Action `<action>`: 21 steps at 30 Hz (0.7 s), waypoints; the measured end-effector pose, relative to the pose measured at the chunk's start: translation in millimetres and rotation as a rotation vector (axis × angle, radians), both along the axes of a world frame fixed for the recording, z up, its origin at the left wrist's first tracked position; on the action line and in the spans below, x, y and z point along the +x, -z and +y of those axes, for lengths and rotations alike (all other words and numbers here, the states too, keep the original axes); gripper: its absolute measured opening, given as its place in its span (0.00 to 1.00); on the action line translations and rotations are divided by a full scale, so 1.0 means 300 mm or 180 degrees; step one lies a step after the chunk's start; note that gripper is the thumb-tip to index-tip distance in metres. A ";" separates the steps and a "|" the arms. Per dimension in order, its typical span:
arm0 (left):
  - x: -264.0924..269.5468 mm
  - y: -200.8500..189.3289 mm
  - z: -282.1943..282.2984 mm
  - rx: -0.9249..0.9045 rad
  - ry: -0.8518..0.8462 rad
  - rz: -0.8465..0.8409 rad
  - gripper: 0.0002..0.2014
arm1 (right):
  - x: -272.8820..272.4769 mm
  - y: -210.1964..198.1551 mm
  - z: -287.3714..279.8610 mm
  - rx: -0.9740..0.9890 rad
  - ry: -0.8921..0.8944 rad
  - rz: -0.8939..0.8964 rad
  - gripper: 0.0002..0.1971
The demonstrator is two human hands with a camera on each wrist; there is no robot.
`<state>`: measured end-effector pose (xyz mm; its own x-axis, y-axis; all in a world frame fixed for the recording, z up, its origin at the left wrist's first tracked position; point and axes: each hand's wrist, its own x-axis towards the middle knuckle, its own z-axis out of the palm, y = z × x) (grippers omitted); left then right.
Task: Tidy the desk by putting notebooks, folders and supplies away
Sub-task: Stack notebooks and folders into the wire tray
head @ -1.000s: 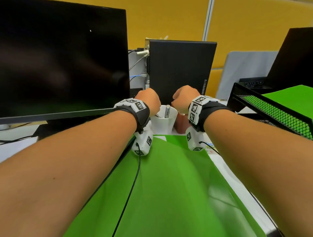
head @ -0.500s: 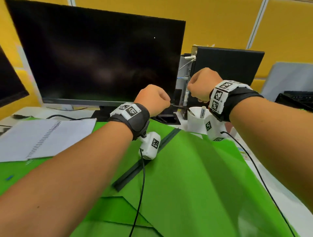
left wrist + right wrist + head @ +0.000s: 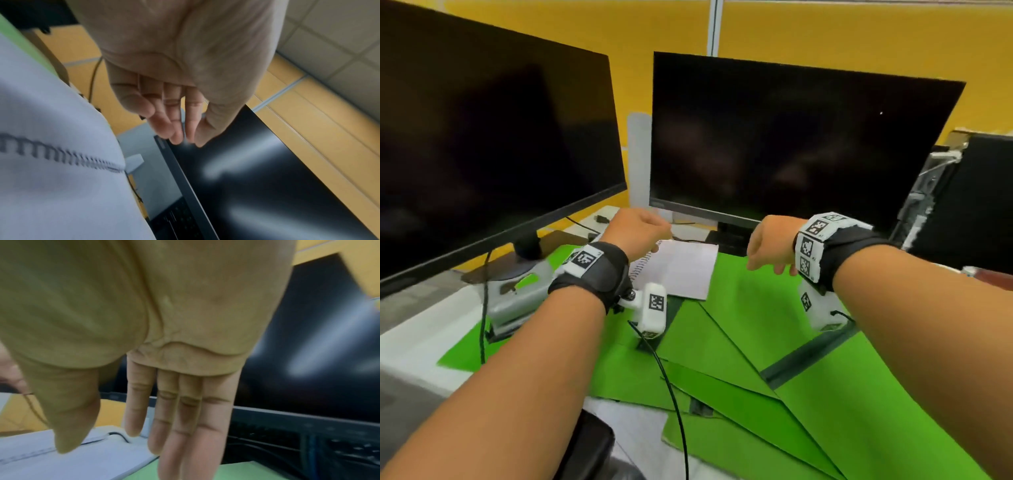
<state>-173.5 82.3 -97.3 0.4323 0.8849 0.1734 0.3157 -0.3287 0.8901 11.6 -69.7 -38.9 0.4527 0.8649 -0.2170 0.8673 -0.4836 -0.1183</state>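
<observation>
An open spiral notebook [image 3: 681,270] lies on overlapping green folders [image 3: 739,342] in front of the right monitor. My left hand [image 3: 645,233] hovers over the notebook's left edge. In the left wrist view the left hand [image 3: 185,138] has loosely extended fingers and holds nothing, with the notebook [image 3: 51,162] below it. My right hand [image 3: 767,255] hangs above the green folder just right of the notebook. In the right wrist view its fingers [image 3: 176,426] are straight and empty, over the notebook's corner [image 3: 72,459].
Two dark monitors [image 3: 493,144] [image 3: 791,147] stand at the back of the desk. A grey hole punch [image 3: 517,298] sits at the left by the left monitor's stand. A black computer tower [image 3: 972,205] is at the far right. White sheets [image 3: 633,431] lie near the front edge.
The head view has swung left, away from the white cup of pens. Both hands have moved left from the cup to above the notebook, and their fingers have uncurled.
</observation>
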 end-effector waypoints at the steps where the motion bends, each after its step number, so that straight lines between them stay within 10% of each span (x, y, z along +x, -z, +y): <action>1: -0.033 0.011 0.027 -0.0052 -0.0137 -0.0050 0.02 | -0.036 0.023 0.041 0.0015 -0.0093 -0.0045 0.18; 21: -0.157 0.132 0.089 -0.0759 -0.0374 0.0026 0.19 | -0.124 0.219 0.278 0.0720 0.1038 0.1527 0.30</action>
<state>-220.7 109.1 -136.8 0.3246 0.9446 -0.0492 0.3469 -0.0705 0.9353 -25.7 13.7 -104.7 0.5987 0.7469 -0.2892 0.5041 -0.6320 -0.5886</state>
